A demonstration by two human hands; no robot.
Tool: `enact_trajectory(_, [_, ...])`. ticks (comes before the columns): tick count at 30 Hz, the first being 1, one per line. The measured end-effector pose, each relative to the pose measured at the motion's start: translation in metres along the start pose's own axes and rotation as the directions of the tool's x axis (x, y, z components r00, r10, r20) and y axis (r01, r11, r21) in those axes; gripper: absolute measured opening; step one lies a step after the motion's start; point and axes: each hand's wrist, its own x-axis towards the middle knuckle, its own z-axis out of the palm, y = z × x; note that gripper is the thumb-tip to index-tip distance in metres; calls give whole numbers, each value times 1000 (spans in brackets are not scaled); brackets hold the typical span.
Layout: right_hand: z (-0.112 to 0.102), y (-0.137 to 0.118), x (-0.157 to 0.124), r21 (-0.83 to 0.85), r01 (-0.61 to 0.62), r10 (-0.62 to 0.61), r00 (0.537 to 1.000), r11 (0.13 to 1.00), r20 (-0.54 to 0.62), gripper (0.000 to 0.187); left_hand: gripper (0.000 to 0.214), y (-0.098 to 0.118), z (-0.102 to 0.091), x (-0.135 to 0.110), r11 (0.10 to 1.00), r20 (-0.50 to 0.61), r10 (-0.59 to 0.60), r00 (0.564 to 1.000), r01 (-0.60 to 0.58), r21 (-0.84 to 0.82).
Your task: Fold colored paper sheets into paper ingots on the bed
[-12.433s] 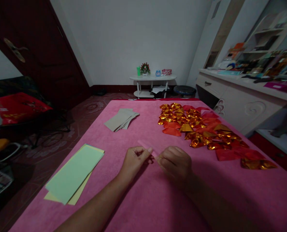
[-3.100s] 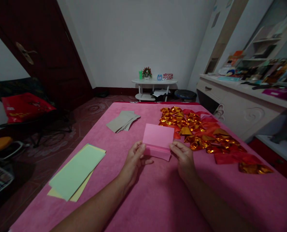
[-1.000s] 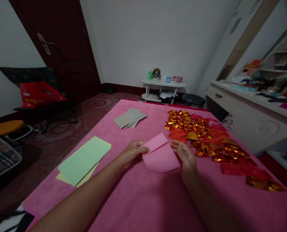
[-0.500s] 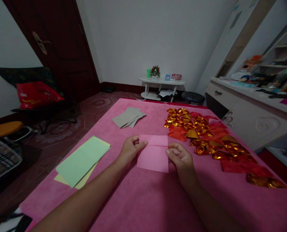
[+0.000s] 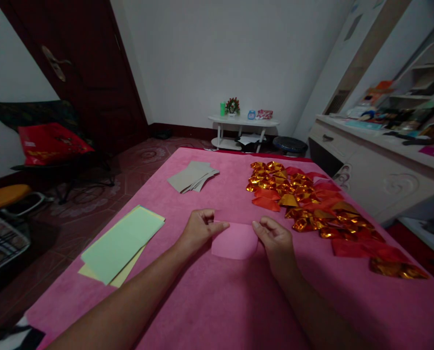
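Note:
A sheet of pink paper (image 5: 234,243) is held just over the pink tablecloth between both hands. It bends along a crosswise crease, and its far part tilts up in darker shade. My left hand (image 5: 198,229) pinches the left edge at the crease, thumb on top. My right hand (image 5: 275,238) grips the right edge at about the same height, thumb and fingers closed on it. The fingers behind the paper are partly hidden.
Green and yellow paper sheets (image 5: 124,243) lie at the left. Grey paper pieces (image 5: 191,177) are fanned out at the back of the pink-covered table (image 5: 209,311). Many shiny gold and red folded paper pieces (image 5: 304,204) fill the right side.
The far part of the pink paper has tipped up at the crease, so less of it shows. Both hands have shifted slightly, and the camera view has moved a little.

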Motion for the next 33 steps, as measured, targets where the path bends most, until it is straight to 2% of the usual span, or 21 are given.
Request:
enact_trajectory(6, [0,-6,-1,-49,4,-3,1000,999,9,28,32,-3,0,0,1000,51,-24,998,25,-8])
enact_trajectory(9, [0,-5,-1,-47,43,-43,999,998,-14,26,36,-4,0,-1,1000,103,-27,994,27,7])
enact_trajectory(15, [-2,0,0,21,-6,8,995,1000,-98,26,50,-4,4,-5,999,222,-21,975,28,-29])
enact_trajectory(22, [-2,-2,0,53,-34,41,991,998,-125,30,47,-7,10,-7,997,159,5,987,7,-72])
enact_trajectory(28, [-1,-2,0,113,-54,66,993,992,-100,28,45,-9,12,-8,1000,122,-7,993,9,-23])
enact_trajectory(31, [-1,-1,0,160,-72,87,992,984,-90,26,51,-9,14,-9,999,104,2,995,2,-32])
enact_trajectory(33, [-1,0,1,189,-86,105,990,978,-97,25,68,-8,14,-10,999,85,24,996,-21,-32])
